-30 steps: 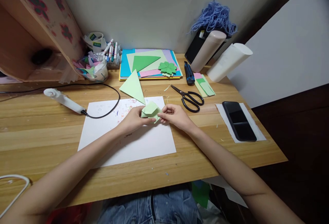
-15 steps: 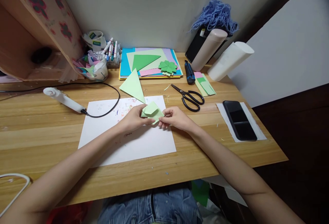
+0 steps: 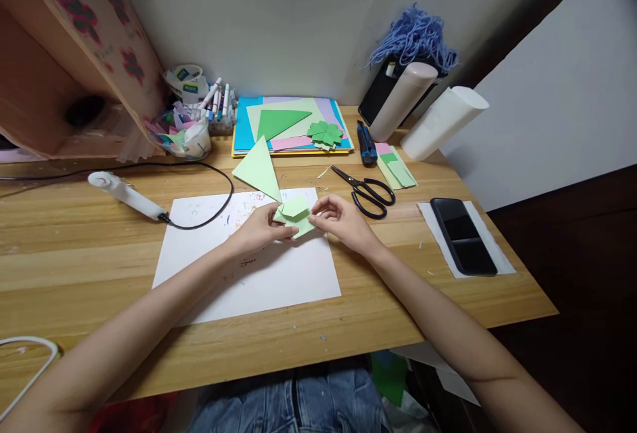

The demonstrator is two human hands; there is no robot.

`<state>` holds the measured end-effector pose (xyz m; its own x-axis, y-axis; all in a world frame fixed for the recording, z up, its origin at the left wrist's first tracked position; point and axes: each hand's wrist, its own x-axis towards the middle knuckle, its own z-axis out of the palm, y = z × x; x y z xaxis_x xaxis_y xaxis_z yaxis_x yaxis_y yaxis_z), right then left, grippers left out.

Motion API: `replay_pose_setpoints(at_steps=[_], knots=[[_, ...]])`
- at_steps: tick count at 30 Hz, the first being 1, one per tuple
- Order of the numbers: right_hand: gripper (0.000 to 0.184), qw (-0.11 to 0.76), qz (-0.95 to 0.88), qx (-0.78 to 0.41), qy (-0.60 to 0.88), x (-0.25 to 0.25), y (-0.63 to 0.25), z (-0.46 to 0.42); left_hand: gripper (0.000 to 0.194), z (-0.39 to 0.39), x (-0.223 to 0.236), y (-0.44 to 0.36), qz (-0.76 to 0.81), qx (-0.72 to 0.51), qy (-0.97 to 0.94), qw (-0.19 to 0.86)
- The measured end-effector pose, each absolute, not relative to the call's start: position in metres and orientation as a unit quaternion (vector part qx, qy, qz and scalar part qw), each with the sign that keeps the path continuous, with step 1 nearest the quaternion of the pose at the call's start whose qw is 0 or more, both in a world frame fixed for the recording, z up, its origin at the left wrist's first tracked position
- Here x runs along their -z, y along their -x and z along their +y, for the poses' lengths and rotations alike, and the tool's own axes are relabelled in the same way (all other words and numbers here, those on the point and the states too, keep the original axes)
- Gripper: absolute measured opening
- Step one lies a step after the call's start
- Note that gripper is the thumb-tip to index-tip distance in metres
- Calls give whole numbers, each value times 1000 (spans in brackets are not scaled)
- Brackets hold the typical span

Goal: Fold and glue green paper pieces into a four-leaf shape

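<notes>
A small light-green folded paper piece [image 3: 295, 211] rests at the far edge of a white sheet [image 3: 259, 274] on the wooden desk. My left hand [image 3: 259, 229] pinches its left side with closed fingers. From the right, my right hand [image 3: 341, 219] grips the other side, fingers curled onto the paper. Both hands touch the same piece. A light-green paper triangle [image 3: 259, 169] lies just beyond it.
Black scissors [image 3: 365, 189] lie right of my hands, a black phone [image 3: 462, 234] on white paper farther right. A coloured paper stack [image 3: 291, 126] with a green clover sits at the back, beside markers [image 3: 216, 100], a white glue tool [image 3: 127, 193] with cable, and white cylinders [image 3: 440, 121].
My right hand has shifted slightly up and left over the folded piece, pressing it flatter; the piece has turned a little. My left hand stays where it was.
</notes>
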<state>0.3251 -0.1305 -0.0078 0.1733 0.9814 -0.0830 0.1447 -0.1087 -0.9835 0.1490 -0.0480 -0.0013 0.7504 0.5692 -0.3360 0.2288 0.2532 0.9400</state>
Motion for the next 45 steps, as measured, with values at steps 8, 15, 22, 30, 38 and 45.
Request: replay_pose_setpoints(at_steps=[8,15,22,30,38,45], knots=[[21,491,-482,-422,590,9,-324,-130,37,-50,-2,-150,337,-120,-606,711],[20,464,-479,-449,595,11,-324,-130,31,-53,-2,-150,343,-129,-654,661],[17,478,-453,-460,596,13,-324,-130,21,-56,-3,-150,361,-105,-658,652],[20,492,-437,-453,602,9,-321,-130,20,-55,0,-151,377,-106,-651,650],[22,497,-432,-448,604,9,-316,-133,22,-57,-3,-153,379,-112,-633,665],[21,497,-433,-440,610,11,-316,-132,28,-58,-3,-153,385,-117,-624,670]])
